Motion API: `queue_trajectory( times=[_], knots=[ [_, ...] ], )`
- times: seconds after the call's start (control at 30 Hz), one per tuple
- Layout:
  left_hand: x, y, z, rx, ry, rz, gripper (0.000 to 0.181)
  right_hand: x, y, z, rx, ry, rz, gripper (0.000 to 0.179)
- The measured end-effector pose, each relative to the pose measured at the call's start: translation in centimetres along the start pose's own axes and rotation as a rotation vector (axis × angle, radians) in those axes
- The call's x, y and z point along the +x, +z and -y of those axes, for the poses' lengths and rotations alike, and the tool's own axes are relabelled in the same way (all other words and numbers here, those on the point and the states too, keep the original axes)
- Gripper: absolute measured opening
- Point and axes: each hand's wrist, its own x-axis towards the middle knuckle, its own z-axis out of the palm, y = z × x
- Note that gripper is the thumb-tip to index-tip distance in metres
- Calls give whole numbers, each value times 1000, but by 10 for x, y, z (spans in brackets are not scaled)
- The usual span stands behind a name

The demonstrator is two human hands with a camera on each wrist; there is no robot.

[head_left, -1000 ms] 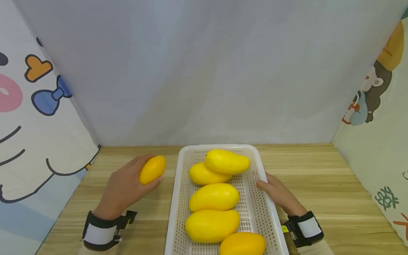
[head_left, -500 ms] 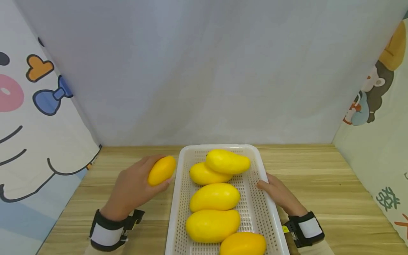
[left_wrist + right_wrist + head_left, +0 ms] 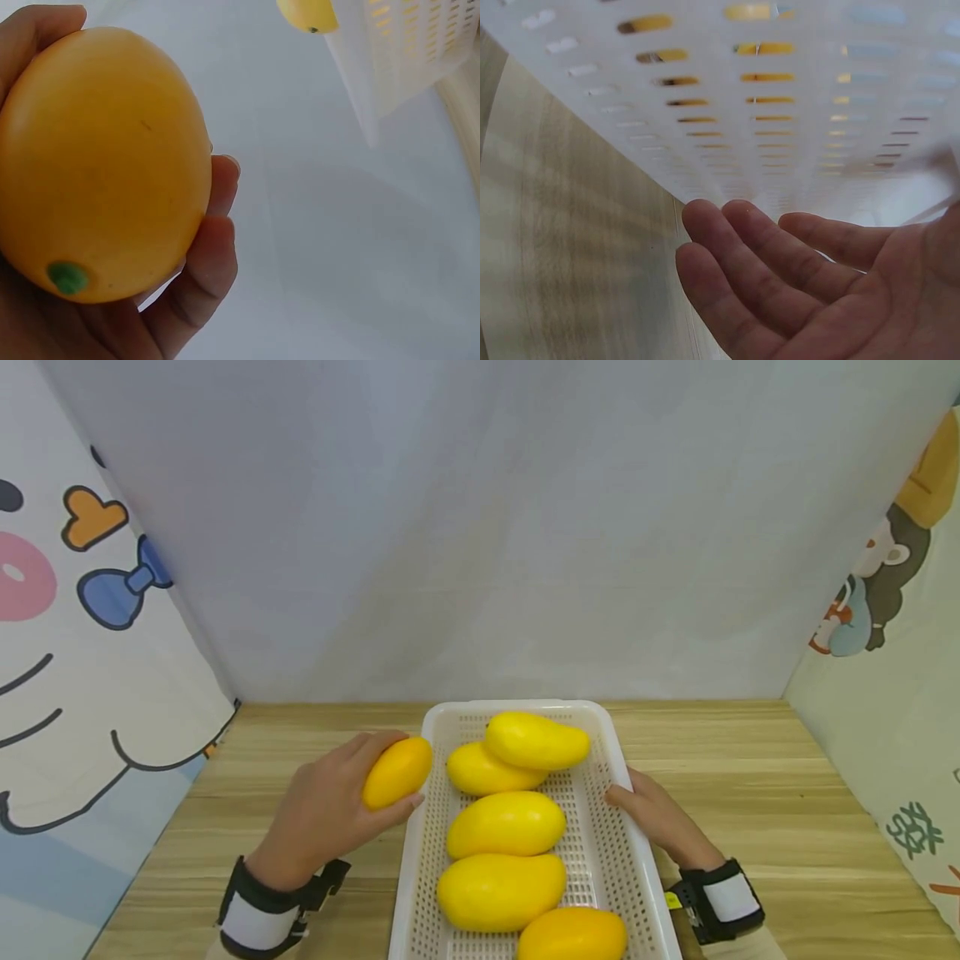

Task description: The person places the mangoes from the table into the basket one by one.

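My left hand (image 3: 326,806) holds an orange-yellow mango (image 3: 397,772) just above the left rim of a white perforated plastic basket (image 3: 411,868). In the left wrist view, thumb and fingers curve round this mango (image 3: 105,165), and a green stem spot shows at its lower end. Several yellow mangoes (image 3: 504,824) lie inside the basket, one of them (image 3: 536,741) resting partly on another at the far end. My right hand (image 3: 660,818) grips the basket's right rim, thumb over the edge. From the right wrist, its fingers (image 3: 772,262) appear outside, by the perforated wall (image 3: 720,97).
The basket stands on a wood-grain table (image 3: 720,760), its near end cut off by the frame. A pale grey curtain (image 3: 495,527) rises behind the table. Printed cloths with cartoon figures hang at the left (image 3: 97,710) and right (image 3: 870,710).
My left hand has carried the mango rightward, from beside the basket to over its left rim. The right hand and the basket have stayed in place.
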Motion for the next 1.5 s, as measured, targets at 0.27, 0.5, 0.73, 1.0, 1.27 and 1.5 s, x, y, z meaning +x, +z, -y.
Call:
queue_trajectory(
  times=[0.27, 0.5, 0.73, 1.0, 1.27, 1.5],
  knots=[
    [2, 0, -13, -27, 28, 37, 63, 0, 0, -1, 2, 3, 4, 56],
    [4, 1, -20, -51, 64, 55, 60, 0, 1, 0, 21, -9, 13, 58],
    [6, 2, -28, -60, 86, 61, 59, -1, 1, -1, 19, -15, 16, 58],
    [8, 4, -35, -69, 100, 60, 62, 0, 2, 0, 18, -9, 19, 58],
    [9, 8, -43, -47, 124, 90, 64, 0, 1, 1, 6, -5, 10, 57],
    [10, 9, -48, -87, 121, 170, 64, 0, 0, 0, -13, 1, 3, 58]
  ],
)
